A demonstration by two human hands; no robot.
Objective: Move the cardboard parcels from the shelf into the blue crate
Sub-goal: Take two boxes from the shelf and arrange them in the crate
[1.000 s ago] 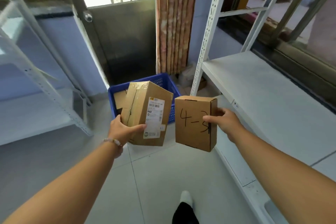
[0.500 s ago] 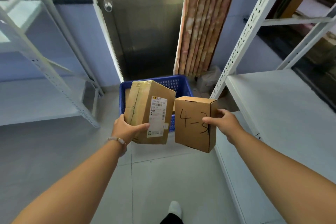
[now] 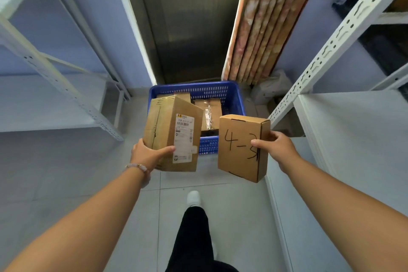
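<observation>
The blue crate (image 3: 234, 97) has come nearer and now sits just beyond both parcels, its near wall mostly hidden behind them. The left hand (image 3: 148, 157) grips the labelled parcel (image 3: 172, 134); the right hand (image 3: 276, 146) clamps the marked parcel (image 3: 240, 148), thumb covering the last digit. The parcels inside the crate (image 3: 207, 108) are partly hidden.

Two cardboard parcels are carried above the floor, one in each of two hands: a taller labelled parcel (image 3: 174, 134) in the left hand (image 3: 146, 157) and a flatter parcel marked "4-3" (image 3: 240, 150) in the right hand (image 3: 276, 148). There is one blue crate (image 3: 231, 95), and inside it at least two more parcels (image 3: 209, 108) show, though the held ones hide part of its inside, so the full count there cannot be told. Two white metal shelf units flank the aisle, a left shelf unit (image 3: 55, 77) and a right shelf unit (image 3: 353, 130).
</observation>
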